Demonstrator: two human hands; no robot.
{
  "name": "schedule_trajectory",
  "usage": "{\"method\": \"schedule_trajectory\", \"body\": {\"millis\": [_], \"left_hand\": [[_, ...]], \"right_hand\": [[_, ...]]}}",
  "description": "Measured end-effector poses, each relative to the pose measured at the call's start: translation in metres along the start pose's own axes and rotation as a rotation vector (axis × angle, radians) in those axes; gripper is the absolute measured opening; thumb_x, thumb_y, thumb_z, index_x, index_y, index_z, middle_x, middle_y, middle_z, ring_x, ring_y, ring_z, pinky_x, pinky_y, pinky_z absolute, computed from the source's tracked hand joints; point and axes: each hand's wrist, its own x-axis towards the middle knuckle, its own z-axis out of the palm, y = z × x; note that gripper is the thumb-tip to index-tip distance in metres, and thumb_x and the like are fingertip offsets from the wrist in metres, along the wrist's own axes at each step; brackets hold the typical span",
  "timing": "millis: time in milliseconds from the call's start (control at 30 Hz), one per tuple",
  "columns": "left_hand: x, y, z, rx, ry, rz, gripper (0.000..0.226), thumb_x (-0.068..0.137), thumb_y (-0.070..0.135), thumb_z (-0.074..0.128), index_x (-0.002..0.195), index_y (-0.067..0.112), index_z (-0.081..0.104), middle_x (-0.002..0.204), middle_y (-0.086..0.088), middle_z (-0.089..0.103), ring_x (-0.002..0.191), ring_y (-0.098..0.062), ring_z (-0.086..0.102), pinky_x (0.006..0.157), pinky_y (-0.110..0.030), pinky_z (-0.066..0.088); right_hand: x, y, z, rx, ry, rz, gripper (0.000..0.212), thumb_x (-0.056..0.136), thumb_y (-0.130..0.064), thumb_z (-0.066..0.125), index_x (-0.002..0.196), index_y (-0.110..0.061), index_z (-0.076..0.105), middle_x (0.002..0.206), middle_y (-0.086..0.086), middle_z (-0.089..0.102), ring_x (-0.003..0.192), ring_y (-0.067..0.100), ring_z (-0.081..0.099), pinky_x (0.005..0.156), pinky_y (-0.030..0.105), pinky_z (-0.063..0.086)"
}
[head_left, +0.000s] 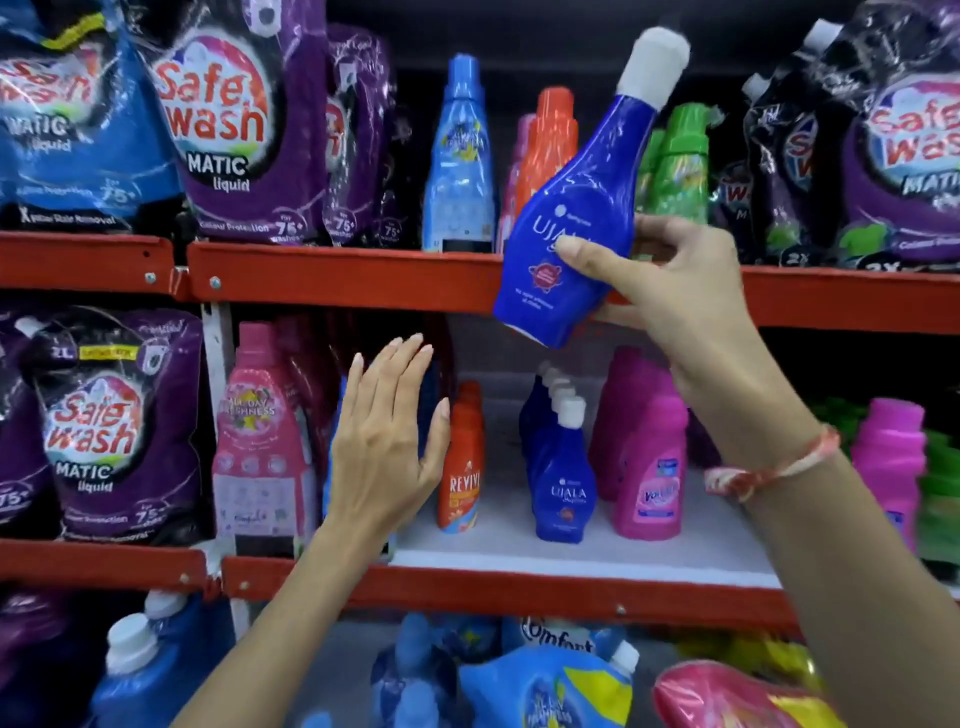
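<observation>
My right hand (670, 291) grips a blue Ujala bottle (576, 208) with a white cap, held tilted in the air in front of the upper red shelf edge (337, 278). My left hand (387, 441) is raised with straight fingers in front of the middle shelf, holding nothing. It hangs just left of an orange Revive bottle (460, 467). A row of matching blue Ujala bottles (558, 483) stands on the middle shelf, below the held one.
Purple Safe Wash pouches (234, 130) fill the upper left and right and the middle left. Pink bottles (649, 467), a tall pink bottle (260, 441), a light blue bottle (460, 166) and green bottles (680, 161) stand on the shelves. Blue Comfort pouches (545, 680) lie on the bottom shelf.
</observation>
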Motion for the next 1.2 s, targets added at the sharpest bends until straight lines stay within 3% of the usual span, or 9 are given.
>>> {"method": "schedule_trajectory", "body": {"millis": [100, 233, 400, 467, 533, 567, 733, 967, 1200], "left_hand": [[-0.035, 0.003, 0.009, -0.014, -0.064, -0.023, 0.044, 0.095, 0.027, 0.045, 0.134, 0.006, 0.05, 0.14, -0.009, 0.054, 0.134, -0.024, 0.045, 0.116, -0.049, 0.029], [-0.071, 0.003, 0.024, -0.025, -0.194, -0.078, 0.042, 0.094, 0.026, 0.046, 0.13, 0.006, 0.053, 0.136, -0.009, 0.057, 0.127, -0.026, 0.051, 0.112, -0.046, 0.037], [-0.101, 0.002, 0.043, -0.024, -0.324, -0.132, 0.039, 0.094, 0.024, 0.049, 0.127, 0.005, 0.054, 0.13, -0.011, 0.061, 0.123, -0.026, 0.055, 0.106, -0.046, 0.043], [-0.113, 0.0, 0.05, -0.027, -0.355, -0.157, 0.038, 0.094, 0.025, 0.047, 0.125, 0.004, 0.055, 0.128, -0.011, 0.062, 0.12, -0.027, 0.056, 0.105, -0.045, 0.044], [-0.127, 0.001, 0.054, -0.041, -0.396, -0.203, 0.041, 0.094, 0.028, 0.043, 0.125, 0.005, 0.054, 0.127, -0.01, 0.062, 0.12, -0.026, 0.056, 0.106, -0.044, 0.043], [-0.133, 0.002, 0.056, -0.036, -0.414, -0.229, 0.042, 0.094, 0.03, 0.041, 0.126, 0.006, 0.054, 0.126, -0.01, 0.061, 0.12, -0.025, 0.056, 0.106, -0.042, 0.042], [-0.15, 0.0, 0.063, -0.005, -0.451, -0.281, 0.047, 0.099, 0.036, 0.028, 0.125, 0.008, 0.055, 0.123, -0.007, 0.063, 0.118, -0.023, 0.056, 0.113, -0.036, 0.033], [-0.161, -0.002, 0.062, 0.067, -0.5, -0.192, 0.048, 0.1, 0.036, 0.028, 0.127, 0.009, 0.058, 0.124, -0.005, 0.066, 0.119, -0.021, 0.058, 0.115, -0.041, 0.031], [-0.163, -0.002, 0.062, 0.118, -0.468, -0.162, 0.045, 0.097, 0.034, 0.037, 0.122, 0.007, 0.063, 0.118, -0.007, 0.07, 0.116, -0.021, 0.062, 0.112, -0.04, 0.032]], "right_hand": [[-0.027, 0.023, -0.015, -0.076, 0.02, 0.044, 0.06, 0.046, -0.046, 0.09, 0.094, -0.016, 0.072, 0.095, 0.002, 0.077, 0.088, 0.026, 0.076, 0.073, 0.048, 0.063], [-0.053, 0.063, -0.027, -0.188, 0.052, 0.092, 0.048, 0.044, -0.05, 0.089, 0.079, -0.025, 0.069, 0.08, -0.002, 0.076, 0.077, 0.022, 0.075, 0.074, 0.049, 0.062], [-0.075, 0.114, -0.027, -0.39, 0.074, 0.093, 0.043, 0.055, -0.041, 0.09, 0.087, -0.023, 0.067, 0.085, 0.001, 0.076, 0.074, 0.019, 0.071, 0.073, 0.042, 0.06], [-0.081, 0.135, -0.027, -0.437, 0.059, 0.108, 0.044, 0.058, -0.036, 0.09, 0.09, -0.017, 0.068, 0.089, 0.002, 0.075, 0.072, 0.016, 0.068, 0.068, 0.027, 0.057], [-0.087, 0.155, -0.027, -0.487, 0.04, 0.121, 0.043, 0.06, -0.034, 0.09, 0.091, -0.015, 0.068, 0.093, 0.001, 0.073, 0.072, 0.012, 0.063, 0.061, 0.008, 0.043], [-0.089, 0.164, -0.027, -0.502, 0.031, 0.133, 0.043, 0.06, -0.033, 0.09, 0.091, -0.014, 0.067, 0.094, 0.002, 0.072, 0.074, 0.012, 0.063, 0.06, 0.007, 0.041], [-0.098, 0.2, -0.024, -0.566, 0.011, 0.208, 0.045, 0.059, -0.035, 0.09, 0.09, -0.014, 0.065, 0.095, 0.003, 0.07, 0.083, 0.019, 0.066, 0.076, 0.038, 0.055], [-0.106, 0.214, -0.025, -0.588, 0.004, 0.25, 0.043, 0.06, -0.035, 0.089, 0.087, -0.017, 0.061, 0.093, 0.003, 0.068, 0.082, 0.02, 0.064, 0.074, 0.038, 0.055], [-0.11, 0.22, -0.027, -0.572, -0.064, 0.237, 0.05, 0.064, -0.038, 0.088, 0.099, -0.015, 0.061, 0.1, 0.003, 0.069, 0.087, 0.018, 0.064, 0.077, 0.035, 0.056]]}}
